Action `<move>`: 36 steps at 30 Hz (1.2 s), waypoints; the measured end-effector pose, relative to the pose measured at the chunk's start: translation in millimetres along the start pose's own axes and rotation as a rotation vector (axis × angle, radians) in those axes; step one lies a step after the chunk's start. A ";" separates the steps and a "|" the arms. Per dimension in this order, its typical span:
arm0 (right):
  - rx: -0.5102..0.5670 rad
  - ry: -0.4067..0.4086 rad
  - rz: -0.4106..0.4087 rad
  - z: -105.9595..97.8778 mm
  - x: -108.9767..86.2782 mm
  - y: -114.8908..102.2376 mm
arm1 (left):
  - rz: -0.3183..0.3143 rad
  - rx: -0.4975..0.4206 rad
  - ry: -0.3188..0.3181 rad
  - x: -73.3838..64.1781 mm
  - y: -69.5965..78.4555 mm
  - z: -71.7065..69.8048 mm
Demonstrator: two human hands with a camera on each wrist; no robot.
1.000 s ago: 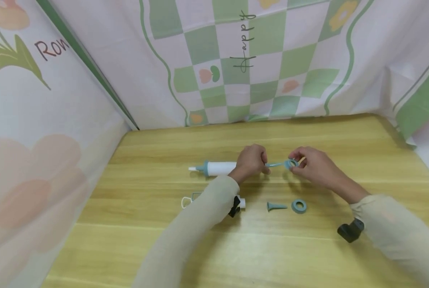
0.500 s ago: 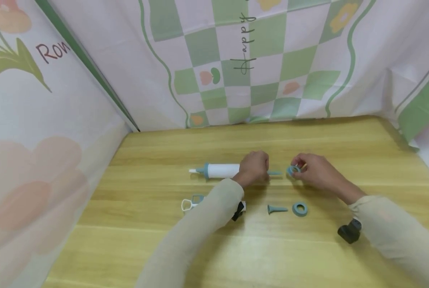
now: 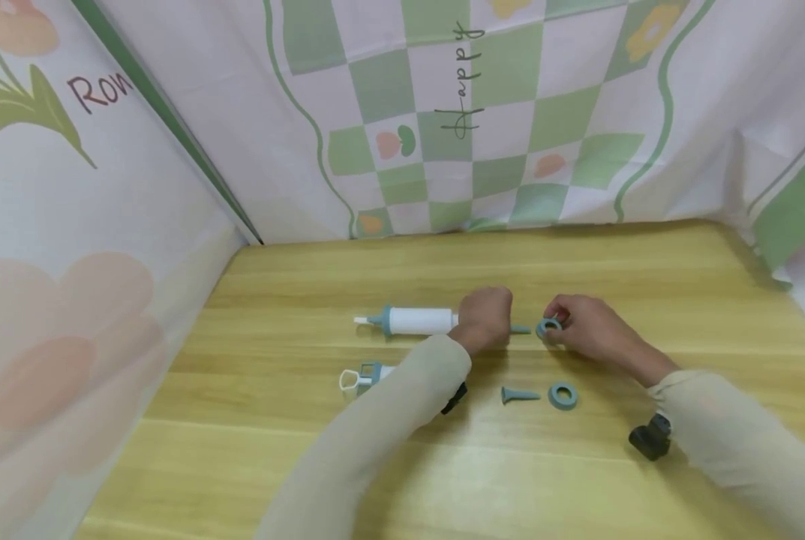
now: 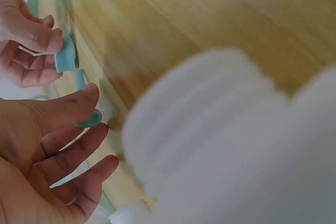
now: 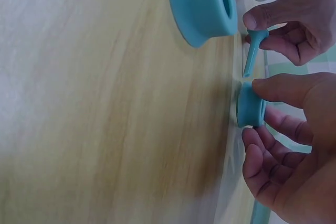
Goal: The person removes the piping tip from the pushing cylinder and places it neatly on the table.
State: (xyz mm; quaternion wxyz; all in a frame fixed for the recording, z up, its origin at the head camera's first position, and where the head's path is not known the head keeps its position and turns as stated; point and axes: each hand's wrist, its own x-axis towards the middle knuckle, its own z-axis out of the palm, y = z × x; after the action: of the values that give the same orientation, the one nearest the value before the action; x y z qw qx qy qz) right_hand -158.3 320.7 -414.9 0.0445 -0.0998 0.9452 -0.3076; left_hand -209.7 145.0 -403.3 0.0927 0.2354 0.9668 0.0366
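In the head view my left hand (image 3: 486,316) pinches a slim teal nozzle (image 3: 521,330) by its wide end; the left wrist view shows the thumb on that nozzle (image 4: 90,119). Across from it my right hand (image 3: 587,326) holds a teal ring (image 3: 548,328) at its side. The right wrist view has the nozzle (image 5: 254,51) tip pointing at the ring (image 5: 251,106), a small gap between them. Left of my left hand lies a white tube (image 3: 421,321) with a teal cap and white tip, resembling a decorating syringe.
A second teal nozzle (image 3: 520,394) and a second teal ring (image 3: 563,396) lie nearer on the wooden table (image 3: 510,480). Another white-and-teal tube (image 3: 371,373) with a white loop handle is partly hidden under my left forearm. A patterned curtain (image 3: 436,180) rises behind.
Both hands have come down a little toward the table with their pieces. My left hand has shifted right, uncovering more of the white tube. Both grips stay the same.
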 end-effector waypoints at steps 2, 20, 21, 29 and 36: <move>-0.013 -0.001 -0.002 1.6 0.6 0.1 | 0.007 0.026 0.005 -0.2 0.9 1.8; -0.006 -0.004 0.043 -0.4 -5.0 -4.5 | 0.011 0.011 0.000 -5.2 2.1 0.1; -0.005 -0.004 0.053 -0.9 -6.0 -5.5 | 0.015 0.008 -0.001 -5.6 2.0 -0.2; 0.000 0.043 0.077 -6.7 -20.9 -15.4 | 0.047 -0.065 0.014 -11.9 -4.2 -16.3; -0.018 0.130 0.079 -11.4 -42.3 -22.8 | 0.048 -0.166 0.065 -22.9 -18.6 -51.4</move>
State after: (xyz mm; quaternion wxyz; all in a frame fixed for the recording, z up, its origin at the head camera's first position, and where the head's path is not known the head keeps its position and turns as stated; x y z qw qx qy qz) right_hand -115.0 318.4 -391.3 -0.0059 -0.0426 0.9520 -0.3031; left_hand -208.1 116.5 -351.4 0.0796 0.2489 0.9569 0.1266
